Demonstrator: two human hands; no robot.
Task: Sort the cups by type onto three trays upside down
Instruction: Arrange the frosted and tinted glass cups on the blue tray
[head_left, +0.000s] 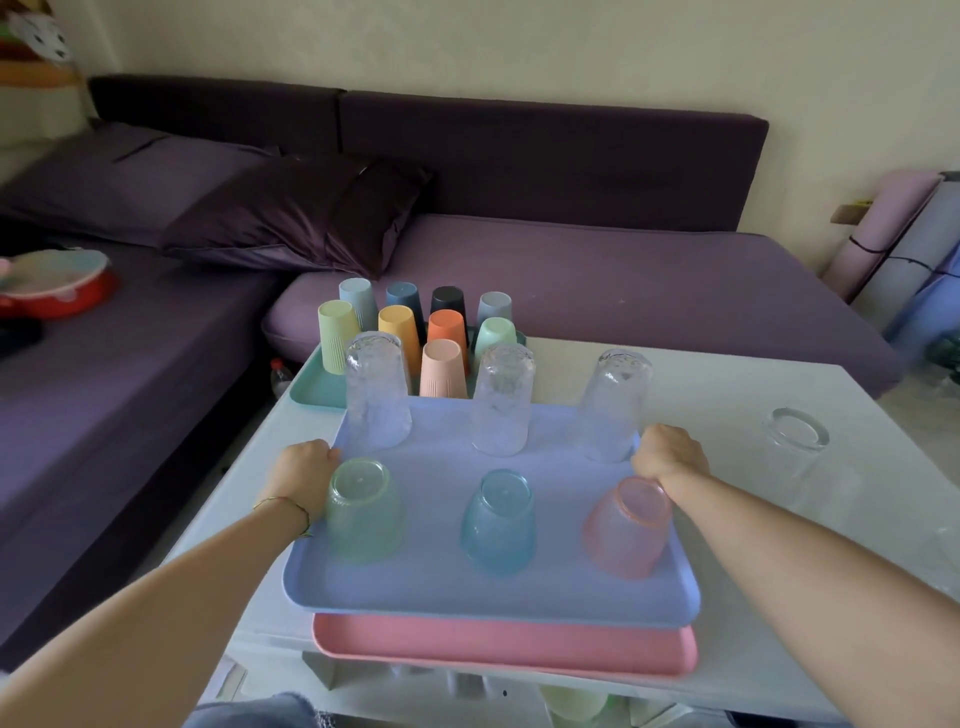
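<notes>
A blue tray (441, 582) lies on top of a pink tray (498, 649) at the table's near edge. My left hand (306, 467) grips the blue tray's left rim and my right hand (667, 452) grips its right rim. On it stand, upside down, three clear textured glasses (501, 400) at the back and a green cup (363, 509), a blue cup (498, 519) and a pink cup (626, 525) in front. Behind, a teal tray (311, 387) carries several coloured plastic cups (444, 369) upside down. One clear glass (795, 452) stands upside down on the table at the right.
The white table (727, 395) extends to the right of the trays. A purple sofa (597, 270) with a dark pillow lies behind it. A red bowl (62, 291) sits on the sofa at the left. Rolled mats (883, 234) lean at the far right.
</notes>
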